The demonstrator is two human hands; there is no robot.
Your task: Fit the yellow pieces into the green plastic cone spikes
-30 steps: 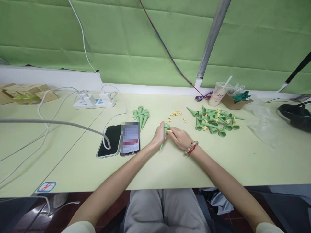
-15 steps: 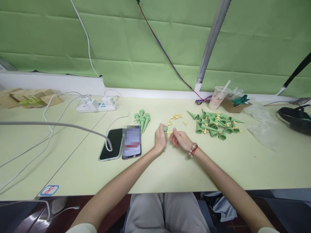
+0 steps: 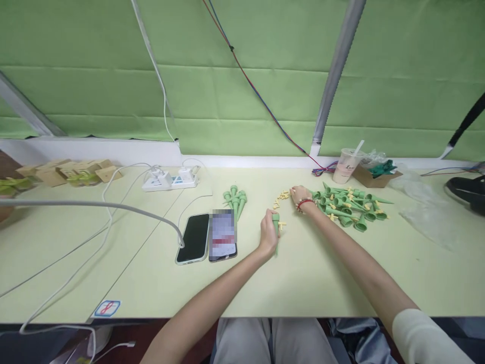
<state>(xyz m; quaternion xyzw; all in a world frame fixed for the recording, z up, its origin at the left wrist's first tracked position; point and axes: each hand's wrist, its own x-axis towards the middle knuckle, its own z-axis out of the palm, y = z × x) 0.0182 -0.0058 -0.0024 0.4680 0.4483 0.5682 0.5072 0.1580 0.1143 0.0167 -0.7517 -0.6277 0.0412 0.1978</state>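
My left hand (image 3: 268, 233) grips a green plastic cone spike (image 3: 276, 230), point down toward me, with a small yellow piece sticking out of its wide end. My right hand (image 3: 299, 194) is stretched forward and rests over the scatter of small yellow pieces (image 3: 281, 197) on the pale table (image 3: 303, 273); whether it holds one I cannot tell. Just right of it lies a loose heap of green cones (image 3: 350, 207) mixed with yellow pieces. A small neat bunch of green cones (image 3: 235, 198) lies to the left of the yellow pieces.
Two phones (image 3: 210, 236) lie side by side left of my left hand, one with a grey cable (image 3: 94, 205) plugged in. A white power strip (image 3: 170, 179), a plastic cup with a straw (image 3: 346, 165), a cardboard box (image 3: 373, 174), clear plastic bags (image 3: 428, 207) and small wooden blocks (image 3: 68, 172) line the back.
My right hand left the cone and reached forward to the yellow pieces. My left hand kept hold of the cone. The camera tilted up, so everything sits lower in view.
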